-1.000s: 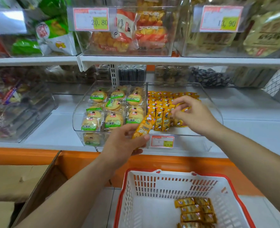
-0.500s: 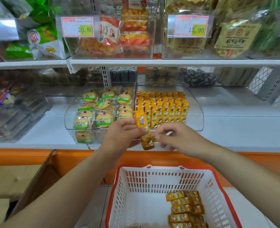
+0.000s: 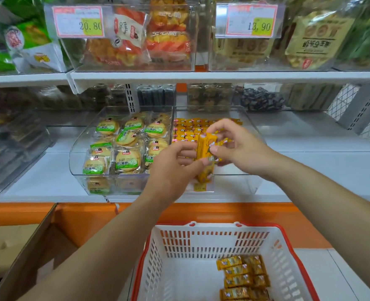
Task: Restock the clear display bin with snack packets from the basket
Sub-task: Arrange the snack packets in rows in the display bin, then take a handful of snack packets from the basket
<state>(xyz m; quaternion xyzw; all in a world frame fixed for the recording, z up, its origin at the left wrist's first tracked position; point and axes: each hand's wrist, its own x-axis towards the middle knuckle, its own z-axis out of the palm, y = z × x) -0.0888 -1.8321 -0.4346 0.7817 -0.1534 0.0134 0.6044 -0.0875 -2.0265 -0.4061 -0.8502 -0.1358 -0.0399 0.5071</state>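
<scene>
1. You are holding a yellow packet (image 3: 204, 158) upright between both hands, just over the front edge of the bin (image 3: 252, 135).
2. Your left hand (image 3: 172, 170) is pinching the packet's lower half, with the thumb lying on its face and the fingers curling behind.
3. Your right hand (image 3: 241, 148) is gripping the upper half, with the thumb pressing the face and the fingers curling over the top. I cannot tell whether it is holding more than this one packet.
4. The bin is sitting on the white shelf (image 3: 314, 168). Rows (image 3: 185, 129) of like yellow packets are lying in its back left part, and your hands are hiding the rest.
5. The basket (image 3: 201, 240), white with a red rim, is standing below, nearest you. A stack (image 3: 244, 276) of the same packets is lying towards its right side.
6. A second clear bin, the cake bin (image 3: 77, 153), is standing just beside the first on its left, and wrapped round cakes are filling it.
7. Two price tags, reading 20.80 (image 3: 78, 21) and 13.90 (image 3: 251, 20), are hanging on bins on the upper shelf.
8. A cardboard box (image 3: 27, 246) is standing open at lower left.
</scene>
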